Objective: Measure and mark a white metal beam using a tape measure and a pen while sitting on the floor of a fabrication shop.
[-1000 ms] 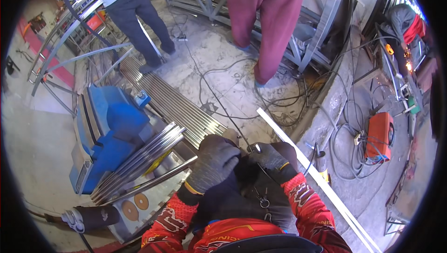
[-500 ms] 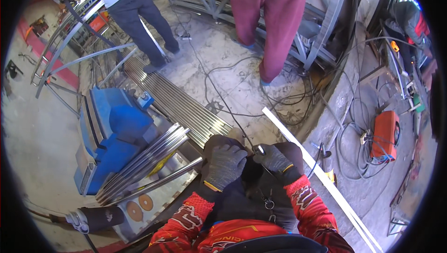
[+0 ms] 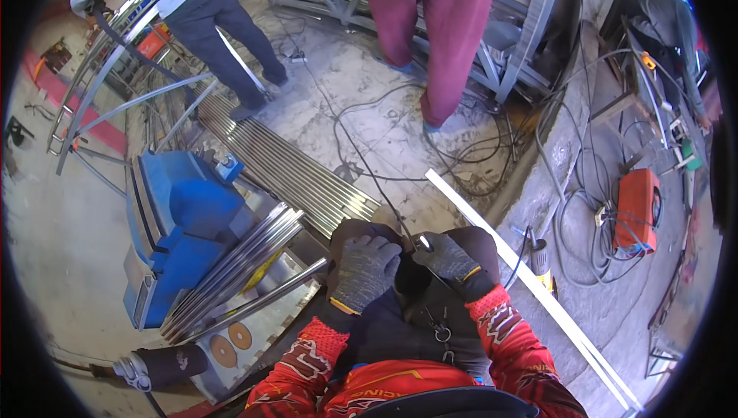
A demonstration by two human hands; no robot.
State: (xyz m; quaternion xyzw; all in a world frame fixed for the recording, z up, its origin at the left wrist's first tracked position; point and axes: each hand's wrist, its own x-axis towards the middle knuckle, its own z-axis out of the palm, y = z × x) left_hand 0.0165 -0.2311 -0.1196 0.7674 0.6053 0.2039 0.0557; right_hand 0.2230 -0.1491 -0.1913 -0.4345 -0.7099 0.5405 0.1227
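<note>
One-sided hold in hand, I'd judge: right hand [image 3: 446, 255] is closed round dark cable [image 3: 397, 219], well right of blue machine [image 3: 184, 210]; small bright piece [image 3: 422, 243] shows at its thumb side. Left hand [image 3: 364, 273] lies back-up on left knee [image 3: 355, 229], nearer blue machine, apart from the right; palm hidden, can't tell if anything's in it. Next move probably calls for a steady right grip, left lifted only if a second hold is needed. Red sleeves [image 3: 503, 326] angle forward and inward, right of blue machine.

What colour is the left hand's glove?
The glove is dark grey with a yellow cuff edge; head view.
</note>
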